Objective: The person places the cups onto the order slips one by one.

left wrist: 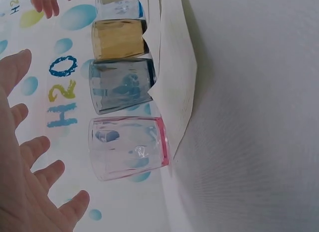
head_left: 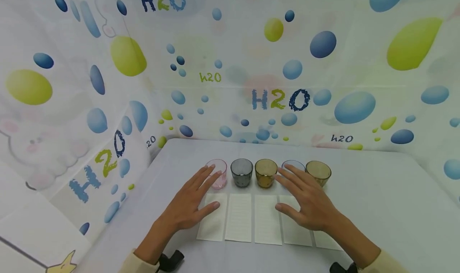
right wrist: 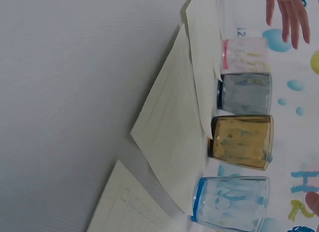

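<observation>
A row of small tumblers stands on the white table: a clear pink glass [head_left: 221, 179], a grey glass [head_left: 242, 173], an amber glass [head_left: 266, 174], a pale blue glass [right wrist: 232, 202] and an olive-amber glass [head_left: 320, 172] at the right end. My left hand [head_left: 192, 203] hovers with spread fingers, partly covering the pink glass in the head view. My right hand [head_left: 307, 201] is likewise spread, in front of the blue glass, hiding most of it. Both hands are apart from the glasses and hold nothing. Between my hands and arms lie several cream paper slips [head_left: 238, 219].
The slips form a row in front of the glasses, some partly under my hands. Behind the table [head_left: 395, 193] hangs a white cloth [head_left: 237, 37] printed with bubbles and H2O lettering. Black wrist straps [head_left: 171, 261] show at the bottom of the head view.
</observation>
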### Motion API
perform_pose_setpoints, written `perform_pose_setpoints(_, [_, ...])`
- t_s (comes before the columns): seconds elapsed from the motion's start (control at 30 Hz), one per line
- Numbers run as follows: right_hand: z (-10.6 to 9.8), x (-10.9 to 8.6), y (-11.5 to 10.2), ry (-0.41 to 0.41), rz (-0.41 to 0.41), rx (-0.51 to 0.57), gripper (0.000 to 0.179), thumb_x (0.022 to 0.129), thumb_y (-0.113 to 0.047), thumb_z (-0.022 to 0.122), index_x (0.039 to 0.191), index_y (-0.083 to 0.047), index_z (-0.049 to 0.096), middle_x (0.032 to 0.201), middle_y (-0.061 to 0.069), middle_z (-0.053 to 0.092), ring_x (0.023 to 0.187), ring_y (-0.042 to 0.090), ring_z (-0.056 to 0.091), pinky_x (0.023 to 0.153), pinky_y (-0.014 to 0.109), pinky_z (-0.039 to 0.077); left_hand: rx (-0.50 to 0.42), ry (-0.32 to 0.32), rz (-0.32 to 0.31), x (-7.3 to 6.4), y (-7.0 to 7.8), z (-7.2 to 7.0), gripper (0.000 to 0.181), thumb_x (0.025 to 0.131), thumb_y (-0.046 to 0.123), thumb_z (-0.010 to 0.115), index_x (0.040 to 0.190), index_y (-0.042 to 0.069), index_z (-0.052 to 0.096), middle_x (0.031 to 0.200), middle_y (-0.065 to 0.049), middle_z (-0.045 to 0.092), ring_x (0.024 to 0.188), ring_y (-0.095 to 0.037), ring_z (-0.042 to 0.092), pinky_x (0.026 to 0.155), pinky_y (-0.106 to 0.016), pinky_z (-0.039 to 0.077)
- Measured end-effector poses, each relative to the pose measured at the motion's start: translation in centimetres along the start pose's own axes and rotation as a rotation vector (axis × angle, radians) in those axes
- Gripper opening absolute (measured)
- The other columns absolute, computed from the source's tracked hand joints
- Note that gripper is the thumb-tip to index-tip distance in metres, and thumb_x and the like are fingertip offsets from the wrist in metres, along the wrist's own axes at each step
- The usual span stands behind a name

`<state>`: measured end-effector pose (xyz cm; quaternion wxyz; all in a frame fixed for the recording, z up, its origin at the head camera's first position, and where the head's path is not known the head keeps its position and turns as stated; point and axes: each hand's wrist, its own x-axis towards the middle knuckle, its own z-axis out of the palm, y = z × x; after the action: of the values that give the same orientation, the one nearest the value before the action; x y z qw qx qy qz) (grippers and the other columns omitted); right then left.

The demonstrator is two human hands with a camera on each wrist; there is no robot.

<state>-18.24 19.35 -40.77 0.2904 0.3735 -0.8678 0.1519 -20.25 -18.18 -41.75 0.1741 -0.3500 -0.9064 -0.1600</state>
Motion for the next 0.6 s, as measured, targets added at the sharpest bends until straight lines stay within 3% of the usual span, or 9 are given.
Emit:
perform_pose_setpoints(0.17, [0.2,0.8,0.0,-0.018,0.016,-0.003,0.071,0.096,-0.059,0.056,0.15,-0.014,0.05,0.156,0.006,0.047,0.146,0.034,0.039,0.113,0.058,0.036,-0.036,0.004,-0.034,0.0,-0.3,0.1,0.08,0.096,0.05,0.058,0.163,0.028,0.02,0.169,-0.005,0.021,0.154,-0.028,0.022,0.117,-0.06,0.031])
perform_pose_setpoints(0.4, [1.0,2.4,0.0,-0.013,0.01,0.023,0.072,0.098,-0.061,0.053,0.148,-0.009,0.05,0.154,0.009,0.048,0.145,0.035,0.039,0.111,0.06,0.038,-0.118,0.002,-0.09,1.1,-1.0,0.3,0.08,0.097,0.047,0.057,0.164,0.027,0.017,0.168,-0.006,0.021,0.154,-0.028,0.021,0.118,-0.06,0.028])
perform_pose_setpoints(0.6, [1.7,3.9,-1.3,-0.013,-0.004,0.071,0.07,0.094,-0.051,0.064,0.149,-0.01,0.05,0.155,0.008,0.048,0.146,0.034,0.038,0.113,0.059,0.037,-0.256,0.016,-0.184,1.5,-1.4,0.2,0.078,0.098,0.04,0.058,0.164,0.025,0.017,0.169,-0.004,0.02,0.155,-0.028,0.019,0.121,-0.059,0.021])
